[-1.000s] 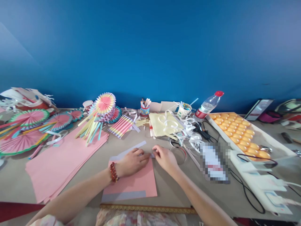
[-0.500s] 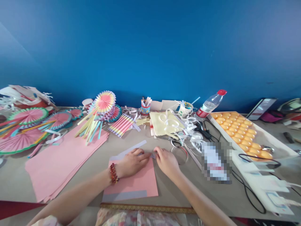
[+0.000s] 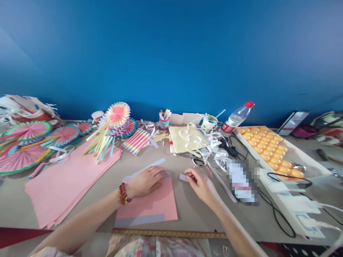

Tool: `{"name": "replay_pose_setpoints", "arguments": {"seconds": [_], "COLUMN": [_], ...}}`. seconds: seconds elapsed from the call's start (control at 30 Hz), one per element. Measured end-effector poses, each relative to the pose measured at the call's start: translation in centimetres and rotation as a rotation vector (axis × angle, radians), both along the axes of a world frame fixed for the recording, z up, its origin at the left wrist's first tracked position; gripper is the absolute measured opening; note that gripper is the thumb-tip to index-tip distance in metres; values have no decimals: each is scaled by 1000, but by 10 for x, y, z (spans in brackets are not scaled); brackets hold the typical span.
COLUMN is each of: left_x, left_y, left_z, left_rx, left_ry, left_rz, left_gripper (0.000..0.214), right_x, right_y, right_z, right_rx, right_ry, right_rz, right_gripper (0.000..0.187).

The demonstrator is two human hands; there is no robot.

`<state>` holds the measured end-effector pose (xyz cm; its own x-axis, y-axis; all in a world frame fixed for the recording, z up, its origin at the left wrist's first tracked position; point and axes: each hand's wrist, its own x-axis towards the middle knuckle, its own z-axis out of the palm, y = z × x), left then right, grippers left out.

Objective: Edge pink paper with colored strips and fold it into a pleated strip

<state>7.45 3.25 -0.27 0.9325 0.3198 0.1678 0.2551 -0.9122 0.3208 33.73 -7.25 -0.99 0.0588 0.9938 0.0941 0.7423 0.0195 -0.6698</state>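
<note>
A pink paper sheet [image 3: 157, 203] lies in front of me with a lilac paper strip [image 3: 140, 220] along its near edge. My left hand [image 3: 147, 181] rests flat on the sheet's far part, fingers stretched out. Under and beyond it, a longer lilac strip [image 3: 154, 165] runs at a slant past the sheet's far edge. To the right of the sheet, my right hand [image 3: 201, 185] pinches a short lilac strip piece [image 3: 183, 177] between thumb and fingers, apart from the sheet.
A stack of pink paper [image 3: 72, 189] and folded paper rosettes [image 3: 118, 115] lie left. Further back are a striped pleated paper [image 3: 136, 141], yellow sheets [image 3: 178, 139] and tangled white strips [image 3: 218, 153]. A bottle [image 3: 237, 119], egg-like tray [image 3: 270, 150] and power strip [image 3: 294, 205] stand right.
My right hand has moved right, away from the left hand, carrying the short lilac piece off the sheet. My left hand stays on the sheet. The view has shifted slightly.
</note>
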Motion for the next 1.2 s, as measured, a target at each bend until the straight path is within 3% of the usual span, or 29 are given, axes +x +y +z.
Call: {"name": "replay_pose_setpoints", "arguments": {"seconds": [0.17,0.3,0.47,0.67,0.8,1.2], "left_x": [-20,-36,-48,-48,-36,-27], "left_y": [5,-5,-4,24,28,27], "left_z": [21,24,17,2,-7,-12], "left_rx": [-103,-176,-119,-33,0,-58], "left_ry": [-59,-73,-91,-46,-7,28], "left_rz": [111,158,209,477,572,569], "left_gripper": [36,30,25,21,24,9], "right_x": [1,-4,-6,-2,-2,-21], "right_y": [-4,-11,-6,21,40,96], "right_z": [0,2,5,14,18,19], "right_rx": [-49,-74,2,84,77,58], "right_ry": [93,74,-32,-95,-120,-96], "right_rz": [17,71,97,108,106,125], "right_gripper": [16,15,20,21,22,25]}}
